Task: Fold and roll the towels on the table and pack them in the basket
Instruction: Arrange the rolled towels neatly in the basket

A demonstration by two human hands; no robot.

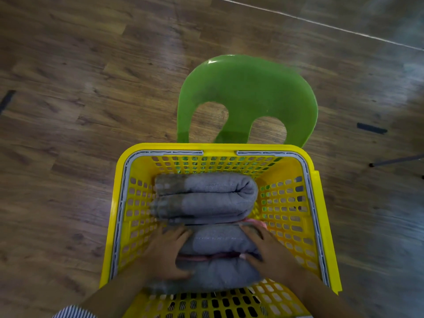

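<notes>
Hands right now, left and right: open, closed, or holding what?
Left hand: grips the near grey rolled towel from its left side.
Right hand: grips the same towel's right side.

— Where does the basket [220, 149] sit for you?

— Low in the centre of the frame, on the floor [68, 111], with the chair [247, 90] just behind it, above its far rim.

— And inside it?

— One rolled towel [204, 198] lies across the far half. A second rolled towel [218, 255] lies below it in the frame, touching it. Your left hand [165, 253] rests on that nearer towel's left end, your right hand [268, 251] on its right end.
</notes>
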